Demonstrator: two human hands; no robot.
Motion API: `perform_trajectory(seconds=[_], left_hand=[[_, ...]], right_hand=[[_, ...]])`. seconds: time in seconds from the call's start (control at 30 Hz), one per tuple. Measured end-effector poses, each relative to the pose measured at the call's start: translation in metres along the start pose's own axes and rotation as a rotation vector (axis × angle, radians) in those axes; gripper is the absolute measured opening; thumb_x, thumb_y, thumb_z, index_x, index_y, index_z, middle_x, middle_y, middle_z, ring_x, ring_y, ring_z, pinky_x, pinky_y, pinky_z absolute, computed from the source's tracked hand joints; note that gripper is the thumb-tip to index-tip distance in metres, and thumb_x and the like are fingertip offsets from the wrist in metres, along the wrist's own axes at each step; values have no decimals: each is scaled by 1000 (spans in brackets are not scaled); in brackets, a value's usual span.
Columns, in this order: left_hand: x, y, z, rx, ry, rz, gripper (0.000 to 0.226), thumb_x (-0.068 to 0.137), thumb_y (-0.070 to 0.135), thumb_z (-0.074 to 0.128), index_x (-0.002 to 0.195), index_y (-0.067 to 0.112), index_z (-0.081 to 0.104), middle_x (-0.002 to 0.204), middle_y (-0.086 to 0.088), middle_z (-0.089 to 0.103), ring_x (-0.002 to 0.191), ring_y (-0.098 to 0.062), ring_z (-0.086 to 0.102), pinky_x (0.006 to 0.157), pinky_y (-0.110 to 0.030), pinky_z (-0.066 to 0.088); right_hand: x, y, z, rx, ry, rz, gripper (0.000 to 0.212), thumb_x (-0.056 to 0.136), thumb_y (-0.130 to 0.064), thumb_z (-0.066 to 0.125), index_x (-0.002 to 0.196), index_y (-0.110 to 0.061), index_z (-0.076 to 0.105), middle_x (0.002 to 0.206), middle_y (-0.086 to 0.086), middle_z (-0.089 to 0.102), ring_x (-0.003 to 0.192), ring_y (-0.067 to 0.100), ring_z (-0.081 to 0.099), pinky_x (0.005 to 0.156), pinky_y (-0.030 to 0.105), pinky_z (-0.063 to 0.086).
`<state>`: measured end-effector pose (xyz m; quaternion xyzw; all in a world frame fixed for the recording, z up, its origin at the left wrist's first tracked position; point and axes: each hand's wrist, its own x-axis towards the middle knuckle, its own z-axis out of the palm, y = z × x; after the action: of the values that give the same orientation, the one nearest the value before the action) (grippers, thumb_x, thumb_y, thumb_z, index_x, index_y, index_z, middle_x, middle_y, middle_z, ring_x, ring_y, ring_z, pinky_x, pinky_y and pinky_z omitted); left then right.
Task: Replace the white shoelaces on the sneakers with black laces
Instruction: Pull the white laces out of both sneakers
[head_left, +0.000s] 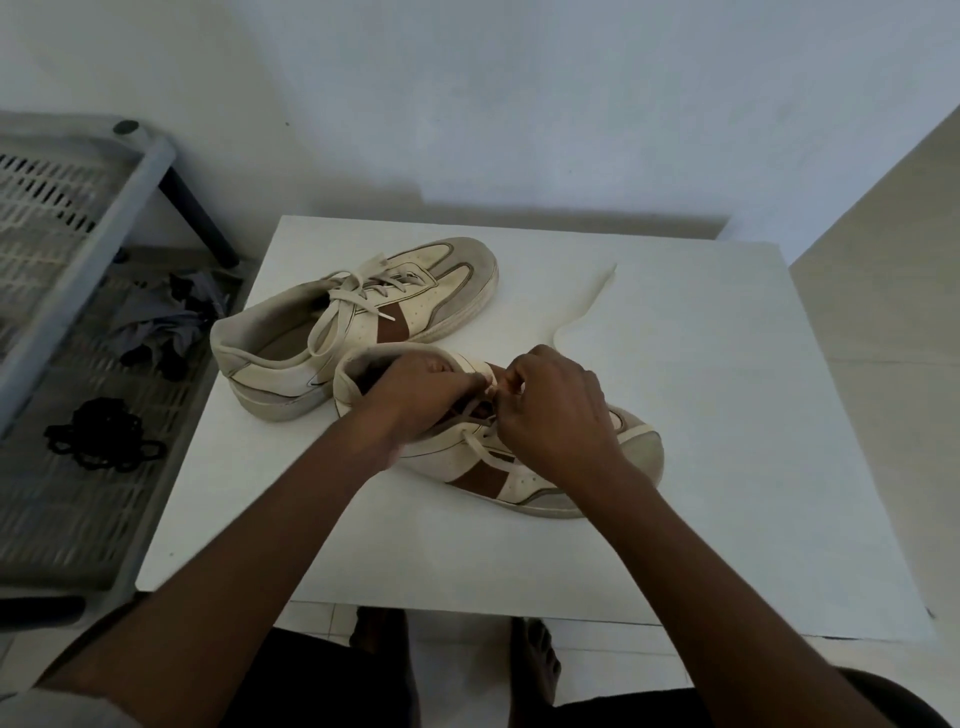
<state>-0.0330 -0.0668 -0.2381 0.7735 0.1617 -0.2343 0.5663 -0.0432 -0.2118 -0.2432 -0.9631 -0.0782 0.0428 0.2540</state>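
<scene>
left hand (421, 395) and right hand (550, 410) pinch the lace (475, 441) — soft, limp (likely light) — best gripped close to the shoe (641, 447).

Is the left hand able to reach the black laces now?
Probably yes: the black laces lie uncovered on the rack beside the table, though the left hand must first release the white lace.

place: plain room in a home, by the look of it | walls: bare white wall (519, 104) | floor: pale tiled floor (597, 636), bare feet (535, 660) on it | furniture: small white table (727, 519), grey slatted plastic rack (78, 218) beside it | clutter: crumpled grey cloth (166, 327) on the rack
</scene>
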Motion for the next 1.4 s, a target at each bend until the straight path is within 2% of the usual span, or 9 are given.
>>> perform_trajectory(seconds=[0.13,0.33,0.6,0.83,0.97,1.07,1.23,1.33,1.4], left_hand=[[1,1,2,-24,40,-30,32,86,36,67,78,6,74,81,-12,74,95,-32,68,87,-41,51],[-2,1,9,-5,44,-24,28,84,28,70,83,0,72,76,-13,71,68,-19,64,64,-28,47],[-3,3,10,-72,71,-23,32,88,31,65,81,0,71,74,-12,70,67,-18,62,66,-27,46],[2,-1,-1,-31,-112,-45,35,87,41,64,89,8,75,90,-11,75,91,-25,69,88,-35,48],[6,-5,-7,44,-303,-4,23,86,21,68,106,9,72,102,-3,74,106,-11,65,94,-21,46],[7,-6,-10,53,-240,12,18,83,14,71,100,7,74,96,-5,75,102,-13,67,87,-18,49],[8,-11,-10,78,-171,98,12,81,11,73,92,7,75,89,-11,75,97,-27,69,91,-36,52],[9,-11,-10,235,-82,272,6,81,15,74,86,14,77,78,-5,74,83,-27,70,81,-40,55],[10,-12,-9,415,18,446,7,82,14,72,85,16,78,73,1,73,71,-17,69,69,-29,54]], right_hand=[[2,4,-2,-28,-78,-3,24,94,-32,50,88,-13,64,105,3,52,92,17,52,88,38,39],[10,25,-42,162,-410,-25,18,85,-24,65,75,-8,66,97,-1,59,87,19,58,78,38,48],[11,24,-27,189,-219,-28,26,83,-44,70,79,-18,71,89,-6,62,80,12,60,71,33,48],[9,15,-12,224,-100,106,23,92,-30,53,80,-14,65,82,-4,63,77,13,56,67,31,40],[10,14,-14,443,-11,278,26,93,-23,46,87,-7,65,76,-2,67,79,21,62,76,39,48],[11,17,-16,553,-8,338,22,91,-20,49,85,-7,65,71,-5,67,79,20,64,71,37,49],[12,26,-21,395,-60,-20,23,87,-23,68,110,-22,62,108,-12,61,89,4,62,74,23,51],[12,24,-15,314,-70,-220,22,82,-16,73,101,-25,66,103,-8,65,92,8,62,78,34,54],[12,22,-12,324,-80,-215,21,80,-18,76,97,-25,67,95,-9,69,89,9,64,77,37,55]])
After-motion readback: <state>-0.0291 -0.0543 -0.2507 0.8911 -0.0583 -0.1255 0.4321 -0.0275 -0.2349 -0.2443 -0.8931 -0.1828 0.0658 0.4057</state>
